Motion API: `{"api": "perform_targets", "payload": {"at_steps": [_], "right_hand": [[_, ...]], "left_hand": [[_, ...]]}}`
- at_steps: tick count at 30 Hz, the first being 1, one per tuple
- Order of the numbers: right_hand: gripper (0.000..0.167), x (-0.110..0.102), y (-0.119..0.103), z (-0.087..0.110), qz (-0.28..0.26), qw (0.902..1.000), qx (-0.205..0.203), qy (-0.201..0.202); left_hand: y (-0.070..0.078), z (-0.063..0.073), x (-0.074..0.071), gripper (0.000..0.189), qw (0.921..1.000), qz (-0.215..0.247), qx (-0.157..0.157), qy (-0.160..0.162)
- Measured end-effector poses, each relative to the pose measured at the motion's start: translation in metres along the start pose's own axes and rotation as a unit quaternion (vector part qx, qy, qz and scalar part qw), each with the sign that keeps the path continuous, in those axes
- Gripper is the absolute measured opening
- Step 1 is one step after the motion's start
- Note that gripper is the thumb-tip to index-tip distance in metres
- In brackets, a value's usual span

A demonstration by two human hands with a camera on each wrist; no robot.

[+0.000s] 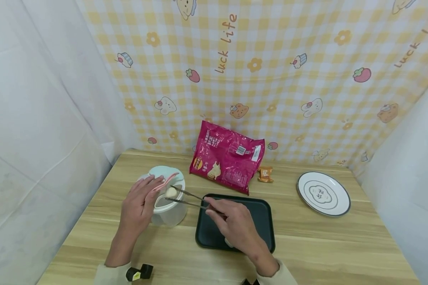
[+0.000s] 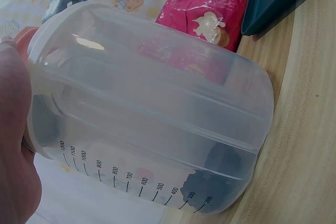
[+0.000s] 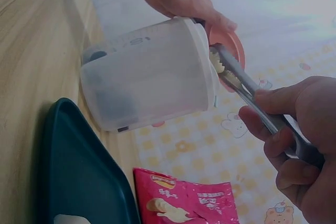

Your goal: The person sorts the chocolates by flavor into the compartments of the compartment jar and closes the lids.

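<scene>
The left hand [image 1: 137, 204] pinches a raised pink lid [image 3: 236, 51] at the top of a clear plastic container [image 2: 147, 108], which stands on the table. A pale blue lid section [image 1: 162, 171] lies beside it. Graduation marks run up the container's wall, and a dark mass [image 2: 215, 177] shows through near its bottom. The right hand [image 1: 233, 221] holds metal tongs [image 3: 252, 98], thumb on one arm and fingers under the other. Between the tong tips is a small round cream-white piece [image 1: 171, 192], right at the container's mouth.
Below the right hand lies a dark green tray [image 1: 207, 229] with a white piece [image 3: 71, 219] in it, mostly hidden. Behind stand a magenta snack bag [image 1: 232, 154] and a small orange packet [image 1: 265, 174]. A white plate [image 1: 323, 194] is at the right.
</scene>
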State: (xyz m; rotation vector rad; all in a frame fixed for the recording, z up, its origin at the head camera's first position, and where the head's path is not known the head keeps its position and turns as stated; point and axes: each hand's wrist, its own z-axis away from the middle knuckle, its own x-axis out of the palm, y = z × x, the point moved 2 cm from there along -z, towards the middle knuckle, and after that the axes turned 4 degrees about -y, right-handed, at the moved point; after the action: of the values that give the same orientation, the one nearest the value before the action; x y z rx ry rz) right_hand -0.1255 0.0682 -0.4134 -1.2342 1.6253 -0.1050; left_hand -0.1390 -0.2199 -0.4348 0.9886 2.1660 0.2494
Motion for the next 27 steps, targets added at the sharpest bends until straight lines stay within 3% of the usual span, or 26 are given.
{"api": "perform_targets", "payload": {"at_steps": [18,27], "right_hand": [[0.04,-0.001,0.002,0.002,0.005,0.9998,0.021,-0.005],[0.037,-0.02,0.009,0.016,0.005,0.9997,0.022,0.004]], "left_hand": [[0.0,0.0,0.0,0.032,1.0,0.003,-0.001,-0.002],[-0.002,0.0,0.0,0.035,1.0,0.0,0.009,0.001]]}}
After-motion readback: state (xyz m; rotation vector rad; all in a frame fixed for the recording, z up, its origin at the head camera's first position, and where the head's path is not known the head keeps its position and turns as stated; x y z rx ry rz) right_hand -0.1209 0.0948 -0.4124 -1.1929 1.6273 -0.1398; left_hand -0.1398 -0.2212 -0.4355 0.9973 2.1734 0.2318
